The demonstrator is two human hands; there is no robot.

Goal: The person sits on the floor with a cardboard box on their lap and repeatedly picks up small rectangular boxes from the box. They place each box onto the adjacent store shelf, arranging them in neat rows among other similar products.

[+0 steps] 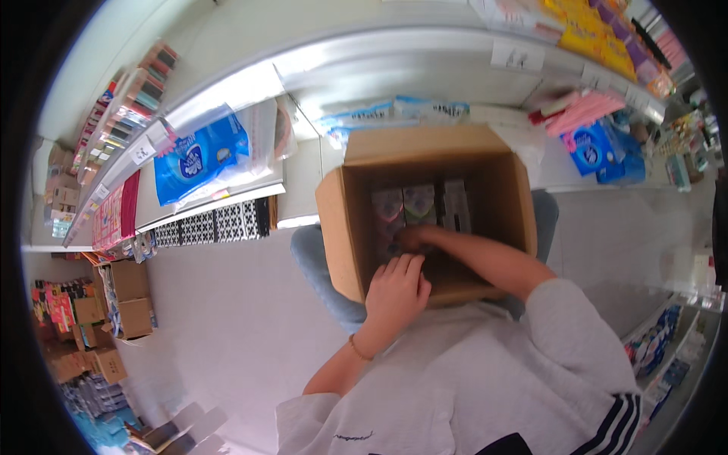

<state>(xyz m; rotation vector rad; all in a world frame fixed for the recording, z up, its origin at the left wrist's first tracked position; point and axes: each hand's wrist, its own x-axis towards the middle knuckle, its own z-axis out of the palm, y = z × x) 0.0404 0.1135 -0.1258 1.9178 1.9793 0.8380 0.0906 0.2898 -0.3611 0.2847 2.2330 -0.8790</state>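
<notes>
An open cardboard box (438, 147) stands between the knees, its top facing up. Inside it, small packages with pink (388, 207) and green (420, 203) markings line the left and middle, and a pale boxed item (456, 205) is to their right. My right hand (418, 238) reaches deep into the box over the packages; shadow and blur hide whether it grips one. At the box's near left side, my left hand (396, 287) lies over the rim with bent fingers. Its fingertips point down into the box and are hidden.
Ahead, a white shelf (500, 116) carries flat blue-and-white packs (432, 108). Blue wipes packs lie on the left shelf (202, 156) and at right (594, 149). Patterned black-and-white boxes (207, 223) sit lower left. Cardboard cartons (128, 298) stand on the floor at far left.
</notes>
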